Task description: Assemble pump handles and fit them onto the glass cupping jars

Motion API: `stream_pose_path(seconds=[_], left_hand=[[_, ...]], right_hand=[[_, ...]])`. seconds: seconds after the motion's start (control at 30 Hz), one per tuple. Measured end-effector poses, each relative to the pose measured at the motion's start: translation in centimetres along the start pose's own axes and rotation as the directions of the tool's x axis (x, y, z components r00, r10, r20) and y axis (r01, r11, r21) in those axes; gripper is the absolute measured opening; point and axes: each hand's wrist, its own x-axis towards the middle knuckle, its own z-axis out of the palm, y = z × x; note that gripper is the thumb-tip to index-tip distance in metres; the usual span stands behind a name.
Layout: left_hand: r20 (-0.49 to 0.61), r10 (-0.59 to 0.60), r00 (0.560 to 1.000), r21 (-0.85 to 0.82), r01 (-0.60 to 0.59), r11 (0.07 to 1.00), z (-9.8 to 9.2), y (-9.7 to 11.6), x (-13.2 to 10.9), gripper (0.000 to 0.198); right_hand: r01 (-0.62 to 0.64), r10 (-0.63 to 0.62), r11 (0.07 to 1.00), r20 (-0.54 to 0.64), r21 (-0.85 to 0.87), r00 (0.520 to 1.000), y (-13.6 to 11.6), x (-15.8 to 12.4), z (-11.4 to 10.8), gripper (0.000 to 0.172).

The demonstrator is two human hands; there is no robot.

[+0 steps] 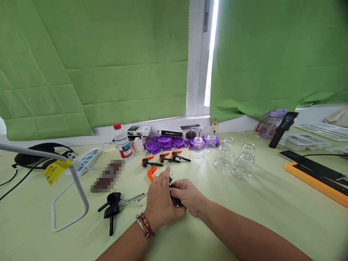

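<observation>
Low over the table, my left hand [162,201] and my right hand [188,195] meet around a black plastic part [177,201]. The fingers of both are closed on it and hide most of its shape. Just beyond my left hand lie orange bent pieces [151,174]. Farther back, a row of black-and-orange clamp-like pieces [170,158] rests on the table. Left of my hands are black T-shaped handles [112,208] and thin metal rods with brass-coloured tips [133,200].
Several clear flared jars [243,165] stand to the right. Purple plastic pieces [164,142] lie at the back near small boxes [139,130]. A water bottle [123,143], power strip [89,159] and grey metal frame [84,199] are leftward. An orange-and-black paper trimmer [315,181] lies right.
</observation>
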Motion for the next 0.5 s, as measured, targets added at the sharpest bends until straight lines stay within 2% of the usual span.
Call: stream_pose_path(seconds=[0.2, 0.5], left_hand=[[0.031, -0.018, 0.999, 0.007, 0.018, 1.0, 0.2, 0.0, 0.1, 0.1], [0.117, -0.058, 0.991, 0.06, 0.052, 0.997, 0.2, 0.4, -0.1, 0.114]], right_hand=[[-0.021, 0.021, 1.0, -0.016, -0.023, 1.0, 0.5, 0.4, -0.3, 0.025], [-0.058, 0.059, 0.997, 0.005, -0.042, 0.998, 1.0, 0.4, -0.3, 0.021]])
